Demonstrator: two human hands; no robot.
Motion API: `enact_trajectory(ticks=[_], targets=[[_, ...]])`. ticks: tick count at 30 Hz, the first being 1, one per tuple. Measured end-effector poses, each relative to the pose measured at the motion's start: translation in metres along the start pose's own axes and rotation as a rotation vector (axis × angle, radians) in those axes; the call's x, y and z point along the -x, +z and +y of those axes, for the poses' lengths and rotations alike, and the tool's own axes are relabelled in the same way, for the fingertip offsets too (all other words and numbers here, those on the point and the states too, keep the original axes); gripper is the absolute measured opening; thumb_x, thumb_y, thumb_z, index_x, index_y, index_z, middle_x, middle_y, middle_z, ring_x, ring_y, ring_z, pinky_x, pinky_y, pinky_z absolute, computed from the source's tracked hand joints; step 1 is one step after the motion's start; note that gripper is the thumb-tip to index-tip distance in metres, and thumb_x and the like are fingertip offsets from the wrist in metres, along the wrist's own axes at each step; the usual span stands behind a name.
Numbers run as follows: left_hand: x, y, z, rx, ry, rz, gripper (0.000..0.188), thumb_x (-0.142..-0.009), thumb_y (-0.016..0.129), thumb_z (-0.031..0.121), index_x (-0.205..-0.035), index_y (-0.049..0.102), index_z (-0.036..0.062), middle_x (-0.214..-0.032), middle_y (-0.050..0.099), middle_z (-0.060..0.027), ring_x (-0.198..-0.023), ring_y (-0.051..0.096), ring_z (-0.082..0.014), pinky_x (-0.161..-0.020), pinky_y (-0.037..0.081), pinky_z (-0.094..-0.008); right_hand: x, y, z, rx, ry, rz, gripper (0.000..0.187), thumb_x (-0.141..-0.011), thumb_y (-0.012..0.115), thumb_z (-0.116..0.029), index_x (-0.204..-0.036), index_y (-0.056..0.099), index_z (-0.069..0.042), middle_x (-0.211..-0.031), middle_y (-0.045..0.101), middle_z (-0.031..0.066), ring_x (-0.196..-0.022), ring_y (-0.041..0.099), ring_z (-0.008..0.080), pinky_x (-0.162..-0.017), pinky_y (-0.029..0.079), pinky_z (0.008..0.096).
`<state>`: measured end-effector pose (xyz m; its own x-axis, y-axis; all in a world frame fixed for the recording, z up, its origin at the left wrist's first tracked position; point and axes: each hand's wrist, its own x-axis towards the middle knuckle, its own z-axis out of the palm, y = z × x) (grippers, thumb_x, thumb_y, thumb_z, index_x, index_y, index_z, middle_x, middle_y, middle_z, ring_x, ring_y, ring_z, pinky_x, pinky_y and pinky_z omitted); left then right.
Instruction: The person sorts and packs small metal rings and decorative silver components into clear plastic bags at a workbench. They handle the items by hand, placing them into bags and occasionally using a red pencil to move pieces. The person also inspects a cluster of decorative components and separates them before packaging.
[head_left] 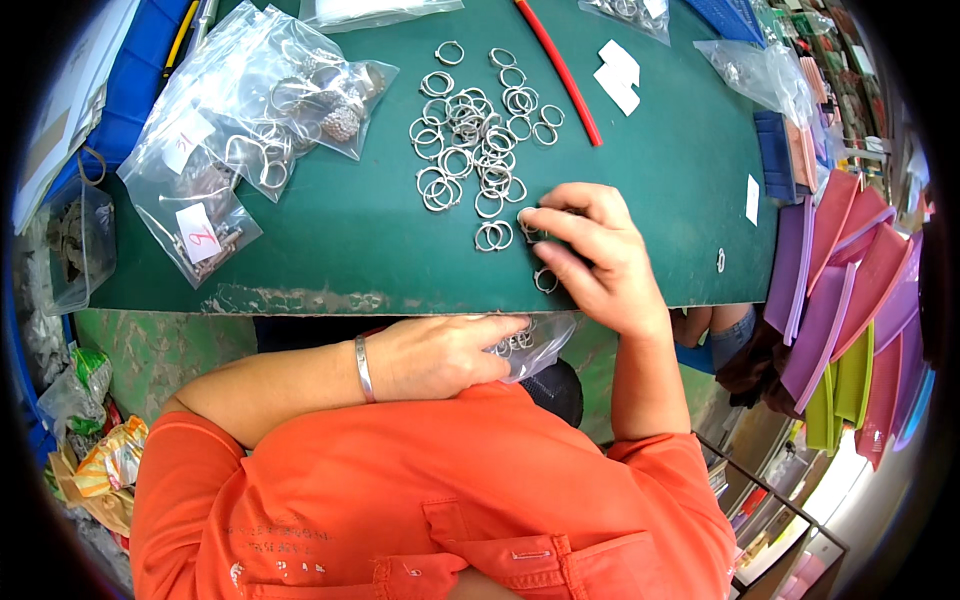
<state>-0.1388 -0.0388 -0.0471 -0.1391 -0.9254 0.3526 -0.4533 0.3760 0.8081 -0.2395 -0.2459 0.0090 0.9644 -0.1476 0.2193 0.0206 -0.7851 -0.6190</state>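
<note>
Many silver-coloured metal rings (470, 125) lie in a loose cluster on the green table, several overlapping. Near the front edge, my right hand (605, 255) is bent over a few rings (531, 236), with thumb and index finger closing around them. One more ring (545, 280) lies just below the thumb. To the left of the fingers rests a small overlapping group (494, 236). Below the table edge, my left hand (440, 352) holds a clear plastic bag (545, 350) with some rings inside. Part of that bag is hidden by the hand.
Clear bags of metal parts (250, 130) with white labels lie at the left. A red stick (560, 75) and white paper pieces (618, 78) are at the back. A small metal piece (720, 260) lies at right. Colourful trays (835, 310) stand beyond the table's right side.
</note>
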Motion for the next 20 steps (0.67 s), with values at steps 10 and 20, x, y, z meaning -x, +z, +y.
enact_trajectory(ticks=[10,20], targets=[[-0.002,-0.001,0.0,-0.019,0.024,0.007,0.008,-0.081,0.068,0.014,-0.086,0.072,0.0086,-0.124,0.059,-0.0219,-0.099,0.065,-0.034,-0.084,0.053,-0.039,-0.002,0.002,-0.008,0.077,-0.115,-0.065,0.032,-0.067,0.082,-0.022,-0.095,0.07,-0.01,-0.104,0.059,0.0076,-0.096,0.055,0.027,-0.087,0.04,0.0387],[-0.002,0.0,0.001,0.021,0.013,0.013,0.01,-0.076,0.067,0.009,-0.085,0.071,0.0074,-0.124,0.059,-0.0217,-0.101,0.065,-0.0345,-0.083,0.054,-0.039,-0.006,0.016,-0.016,0.123,-0.02,0.021,0.037,-0.072,0.079,-0.025,-0.106,0.069,-0.015,-0.101,0.06,0.0061,-0.094,0.055,0.0252,-0.083,0.039,0.0397]])
